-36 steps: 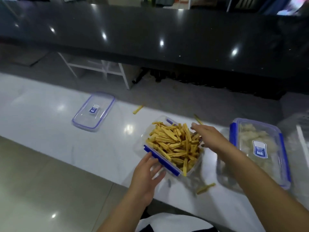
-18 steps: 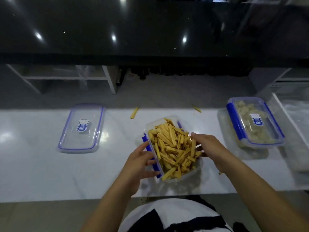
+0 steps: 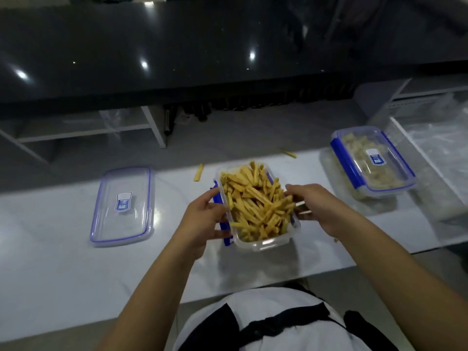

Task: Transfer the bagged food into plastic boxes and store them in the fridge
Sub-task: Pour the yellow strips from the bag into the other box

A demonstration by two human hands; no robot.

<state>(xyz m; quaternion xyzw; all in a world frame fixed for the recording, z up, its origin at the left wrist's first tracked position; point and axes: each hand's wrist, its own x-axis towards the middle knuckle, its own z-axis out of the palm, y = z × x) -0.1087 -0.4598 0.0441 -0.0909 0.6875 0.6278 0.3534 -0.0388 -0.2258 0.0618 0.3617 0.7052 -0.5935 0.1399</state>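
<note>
A clear plastic box [image 3: 263,243] heaped with yellow fries [image 3: 255,201] stands on the white counter [image 3: 63,269] in front of me. My left hand [image 3: 202,221] grips its left side by the blue clip. My right hand [image 3: 314,206] holds its right side, fingers at the rim. The box's clear lid [image 3: 122,206] with blue edging lies flat to the left. A second box [image 3: 372,163], lidded and holding pale food, sits at the right.
Two loose fries lie on the counter behind the box, one [image 3: 198,172] near the far edge and one [image 3: 288,153] further right. Crumpled clear plastic bags [image 3: 435,148] lie at the far right. A black countertop [image 3: 202,46] rises beyond a gap.
The fries box has turned so its long side points away from me, and both hands now hold its two sides. My view has swung to face the counter squarely.
</note>
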